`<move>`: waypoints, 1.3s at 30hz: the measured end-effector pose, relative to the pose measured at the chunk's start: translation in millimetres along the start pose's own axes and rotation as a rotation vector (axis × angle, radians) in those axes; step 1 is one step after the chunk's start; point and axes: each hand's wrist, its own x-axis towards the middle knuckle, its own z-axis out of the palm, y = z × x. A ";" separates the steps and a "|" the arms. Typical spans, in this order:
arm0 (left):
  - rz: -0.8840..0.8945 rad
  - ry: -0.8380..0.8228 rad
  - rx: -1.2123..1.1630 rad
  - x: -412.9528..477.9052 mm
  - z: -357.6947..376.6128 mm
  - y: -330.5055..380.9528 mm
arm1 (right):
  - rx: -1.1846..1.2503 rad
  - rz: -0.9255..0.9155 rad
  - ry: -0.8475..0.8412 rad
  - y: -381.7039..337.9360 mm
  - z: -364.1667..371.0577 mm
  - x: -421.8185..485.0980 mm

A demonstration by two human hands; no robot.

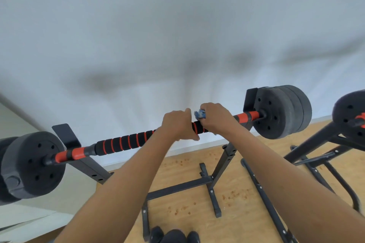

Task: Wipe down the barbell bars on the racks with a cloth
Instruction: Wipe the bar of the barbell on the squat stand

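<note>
Right hand (214, 117) clamping crumpled blue cloth (199, 114) onto black-and-red ribbed foam barbell bar (122, 142), mid-bar. Left hand (177, 124) gripping bar bare, just beside. Bar resting on black steel rack (227, 156), long axis left-right; unwiped ends toward weight plates, right end nearer cloth.

My one head-worn view looks forward and down from close above the barbell bar (122, 142), facing the white wall (177, 25), floor (237, 193) below.
</note>
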 end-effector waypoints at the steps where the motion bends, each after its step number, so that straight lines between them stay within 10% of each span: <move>1: -0.018 -0.157 -0.119 2.8 -6.3 -0.6 | 0.003 -0.001 -0.006 0.5 0.5 -0.8; 4: -0.037 -0.295 -0.224 6.4 -2.3 -0.1 | -0.021 0.010 -0.020 1.3 1.3 0.6; 11: 0.043 0.477 0.320 -8.5 46.5 0.3 | -0.040 0.051 0.046 -5.5 1.9 2.0; 20: 0.012 -0.448 -0.360 20.0 -3.1 -12.3 | -0.018 0.050 -0.026 -7.4 -5.7 -4.7; 30: 0.101 0.588 0.219 -4.6 57.0 -3.5 | 0.085 -0.087 -0.216 2.5 -9.5 32.1; 39: 0.004 0.579 0.032 -16.4 56.8 15.9 | 0.066 -0.274 -0.176 43.9 -37.7 77.3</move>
